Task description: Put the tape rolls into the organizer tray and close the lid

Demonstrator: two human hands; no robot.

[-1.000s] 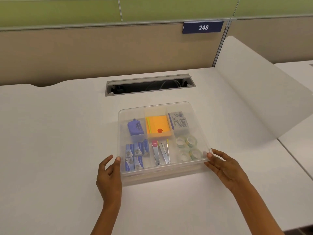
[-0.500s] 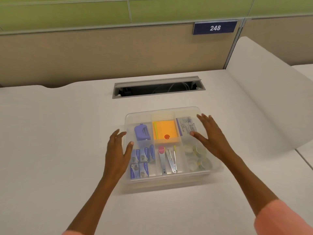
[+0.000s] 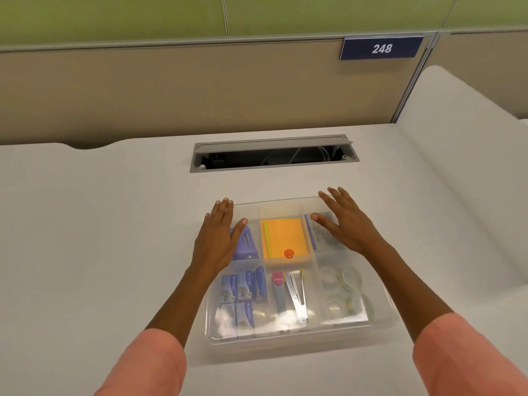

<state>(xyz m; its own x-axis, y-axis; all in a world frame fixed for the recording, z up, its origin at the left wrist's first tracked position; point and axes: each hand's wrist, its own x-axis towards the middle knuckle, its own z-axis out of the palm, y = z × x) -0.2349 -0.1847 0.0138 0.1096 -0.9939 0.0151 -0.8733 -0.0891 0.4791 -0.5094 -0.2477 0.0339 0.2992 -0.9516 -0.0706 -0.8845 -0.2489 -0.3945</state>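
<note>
A clear plastic organizer tray [image 3: 380, 318] sits on the white desk, with its translucent lid [image 3: 285, 337] lying on top. Several clear tape rolls [image 3: 341, 291] lie in the front right compartment, seen through the lid. My left hand [image 3: 218, 238] rests flat on the lid's far left part, fingers spread. Flat on the far right part lies my right hand [image 3: 347, 224], its fingertips at the back edge. Neither hand holds anything.
Other compartments hold an orange sticky pad [image 3: 285, 238], a purple stapler [image 3: 245, 244], blue staple boxes [image 3: 243, 292], staple removers [image 3: 290, 292] and a labelled packet [image 3: 323, 235]. A cable slot [image 3: 271, 154] opens in the desk behind the tray. A white divider [image 3: 463, 155] rises at right.
Both hands have moved from the tray's front corners up over the lid to its far part. The view has come closer to the tray.
</note>
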